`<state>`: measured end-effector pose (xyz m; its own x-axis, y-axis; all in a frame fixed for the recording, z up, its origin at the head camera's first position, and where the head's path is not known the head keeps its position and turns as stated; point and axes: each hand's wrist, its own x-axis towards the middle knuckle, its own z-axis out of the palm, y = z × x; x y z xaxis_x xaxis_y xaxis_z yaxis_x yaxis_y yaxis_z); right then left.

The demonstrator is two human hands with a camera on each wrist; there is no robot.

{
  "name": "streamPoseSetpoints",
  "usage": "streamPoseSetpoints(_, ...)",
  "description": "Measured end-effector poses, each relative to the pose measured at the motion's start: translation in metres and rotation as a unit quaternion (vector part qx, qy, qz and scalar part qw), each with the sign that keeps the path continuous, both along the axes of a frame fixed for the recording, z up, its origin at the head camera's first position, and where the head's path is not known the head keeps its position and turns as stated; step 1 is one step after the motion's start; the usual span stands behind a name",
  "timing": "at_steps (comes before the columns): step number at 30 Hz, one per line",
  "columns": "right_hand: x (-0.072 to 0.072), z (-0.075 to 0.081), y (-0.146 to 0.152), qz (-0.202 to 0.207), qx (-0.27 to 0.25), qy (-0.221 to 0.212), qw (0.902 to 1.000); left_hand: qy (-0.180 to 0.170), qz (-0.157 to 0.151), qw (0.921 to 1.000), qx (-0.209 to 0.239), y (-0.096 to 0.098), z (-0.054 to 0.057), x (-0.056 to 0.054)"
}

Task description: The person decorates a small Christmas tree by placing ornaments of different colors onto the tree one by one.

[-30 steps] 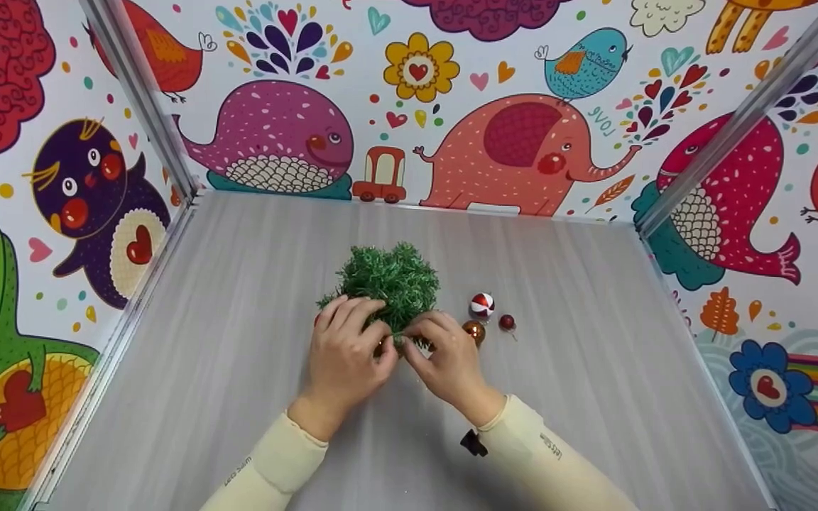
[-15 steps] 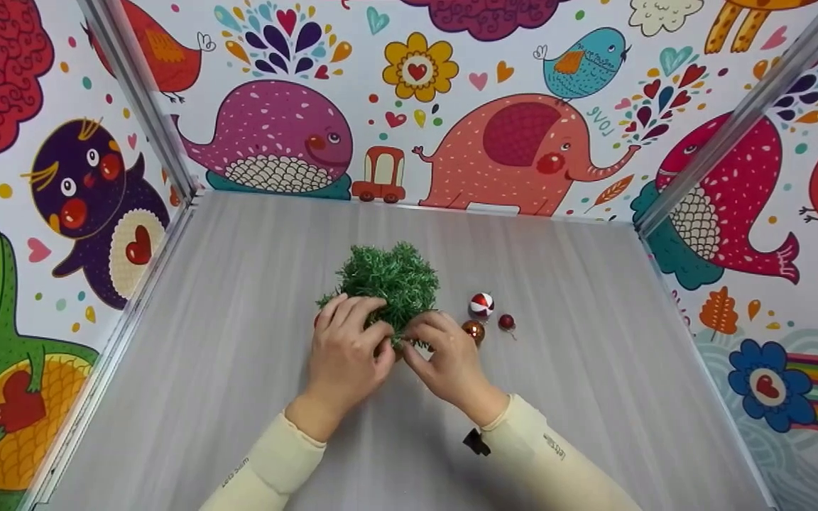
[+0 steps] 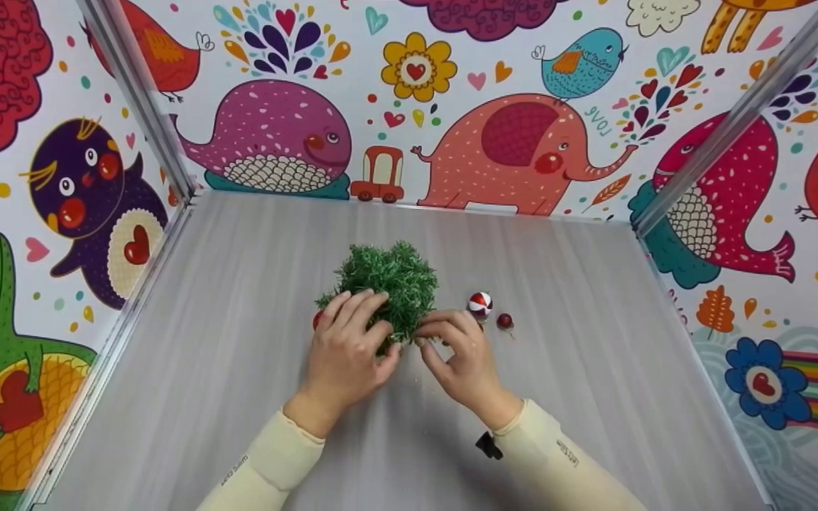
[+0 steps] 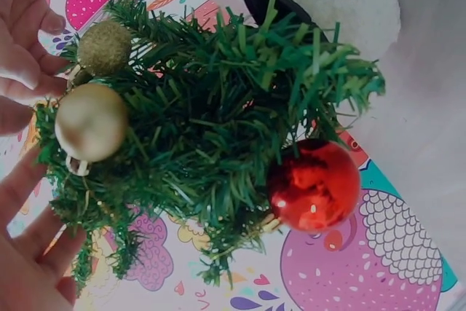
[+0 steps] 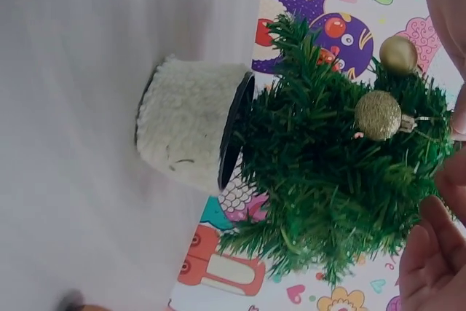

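A small green artificial Christmas tree (image 3: 395, 273) stands in a white fuzzy pot (image 5: 193, 121). My left hand (image 3: 352, 344) lies over its near left side, fingers curved among the branches, thumb close to the index finger. To the right, my right hand (image 3: 460, 355) has thumb and index tips close together at the branch ends; I cannot tell whether they pinch anything. A smooth gold ball (image 4: 91, 121) and a glittery gold ball (image 4: 105, 46) hang near the fingertips in the left wrist view. Lower on the tree hangs a shiny red ball (image 4: 314, 186).
Right of the tree, a red-and-white ball (image 3: 480, 304) and a small dark red ball (image 3: 505, 321) lie on the grey wood-grain table (image 3: 253, 284). An orange ball (image 5: 95, 308) shows at the bottom of the right wrist view. Cartoon-printed walls (image 3: 508, 42) surround the table.
My right hand has shifted slightly right, away from the left thumb, and covers the orange ball in the head view. My left hand and the tree stay nearly still.
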<state>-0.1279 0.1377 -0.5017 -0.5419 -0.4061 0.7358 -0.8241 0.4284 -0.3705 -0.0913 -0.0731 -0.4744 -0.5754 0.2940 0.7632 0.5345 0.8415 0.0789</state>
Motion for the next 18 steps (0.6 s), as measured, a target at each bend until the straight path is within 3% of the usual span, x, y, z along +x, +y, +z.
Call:
streamPoseSetpoints(11, -0.001, -0.01, 0.026, -0.019, 0.011, -0.019, 0.9996, 0.016, -0.012, 0.9996, 0.022, 0.001, -0.004, -0.006)
streamPoseSetpoints(18, -0.003, -0.029, 0.053, -0.048, 0.033, -0.054, 0.9969, -0.018, -0.015, 0.9997, -0.006, 0.0, -0.005, -0.006)
